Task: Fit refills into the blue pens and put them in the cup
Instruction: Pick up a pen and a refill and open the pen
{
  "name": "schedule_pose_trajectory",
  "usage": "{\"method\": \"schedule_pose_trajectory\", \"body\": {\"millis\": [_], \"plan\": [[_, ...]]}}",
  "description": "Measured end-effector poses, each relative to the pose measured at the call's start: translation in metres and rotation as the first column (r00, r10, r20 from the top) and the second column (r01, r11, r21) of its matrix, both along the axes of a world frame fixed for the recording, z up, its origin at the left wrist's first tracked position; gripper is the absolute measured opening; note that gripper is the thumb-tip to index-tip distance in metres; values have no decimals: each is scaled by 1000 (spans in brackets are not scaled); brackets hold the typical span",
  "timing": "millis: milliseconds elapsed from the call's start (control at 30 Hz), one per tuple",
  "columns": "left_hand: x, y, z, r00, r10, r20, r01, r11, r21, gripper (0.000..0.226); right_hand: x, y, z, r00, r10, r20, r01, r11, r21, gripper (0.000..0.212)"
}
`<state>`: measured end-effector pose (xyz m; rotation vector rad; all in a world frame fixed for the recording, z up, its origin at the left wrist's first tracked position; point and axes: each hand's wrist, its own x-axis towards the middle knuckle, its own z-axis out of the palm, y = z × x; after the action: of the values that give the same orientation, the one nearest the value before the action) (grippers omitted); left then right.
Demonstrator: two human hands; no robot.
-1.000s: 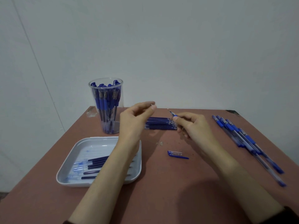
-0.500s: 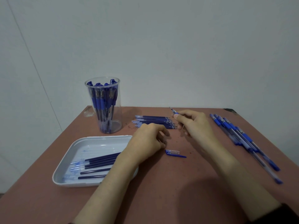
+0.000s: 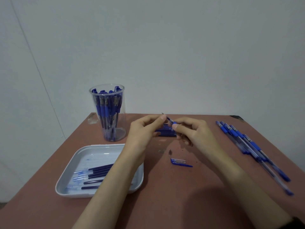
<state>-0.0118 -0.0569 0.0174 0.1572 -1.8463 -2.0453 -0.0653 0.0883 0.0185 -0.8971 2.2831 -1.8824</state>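
My right hand (image 3: 193,131) grips a blue pen (image 3: 171,122) by its grip end, with the tip pointing up and left. My left hand (image 3: 145,129) pinches the thin refill (image 3: 165,116) that sticks out of that end. A small metal tip (image 3: 170,152) and a blue pen cap (image 3: 179,162) lie on the table below my hands. Behind my hands is a pile of dark blue refills (image 3: 166,132), partly hidden. The clear cup (image 3: 107,113) at the back left holds several capped blue pens.
A white tray (image 3: 74,156) at the front left holds several refills, and my left forearm crosses its right side. A row of several blue pens (image 3: 247,146) lies along the right side of the reddish-brown table (image 3: 181,195). A pale wall stands close behind.
My left hand dropped from the pen to the table beside the cap, then rose back to the pen's tip. The metal tip now lies on the table. My right hand kept hold of the pen.
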Motion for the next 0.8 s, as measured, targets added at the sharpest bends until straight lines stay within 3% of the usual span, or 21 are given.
{"method": "schedule_pose_trajectory", "body": {"millis": [100, 200, 333, 433, 567, 700, 800], "plan": [[-1, -4, 5, 996, 74, -45, -66, 985, 160, 10, -1, 1, -1, 1000, -13, -4, 13, 1000, 14, 12], [1, -1, 8, 995, 8, -96, 15, 970, 243, 8, -1, -1, -3, 1000, -18, -5, 18, 1000, 20, 15], [1, 1, 4, 995, -32, -91, 47, 984, 172, 29, -1, -3, -6, 1000, -4, 5, 4, 1000, 5, 17], [2, 1, 3, 996, 5, -92, 10, 987, 162, 24, 0, -6, -7, 1000, 22, -7, -22, 1000, -1, 17], [7, -4, 14, 971, 132, -202, -79, 965, 251, 21, -2, -6, -10, 1000, 9, 12, -9, 1000, -20, 15], [19, -21, 41, 890, 340, -304, -237, 914, 328, 26, -1, -6, -11, 1000, -5, 7, 5, 1000, -14, 13], [29, -49, 81, 738, 466, -487, -459, 877, 144, 24, 0, -7, -11, 1000, 4, 7, -4, 1000, -5, 13]]}}
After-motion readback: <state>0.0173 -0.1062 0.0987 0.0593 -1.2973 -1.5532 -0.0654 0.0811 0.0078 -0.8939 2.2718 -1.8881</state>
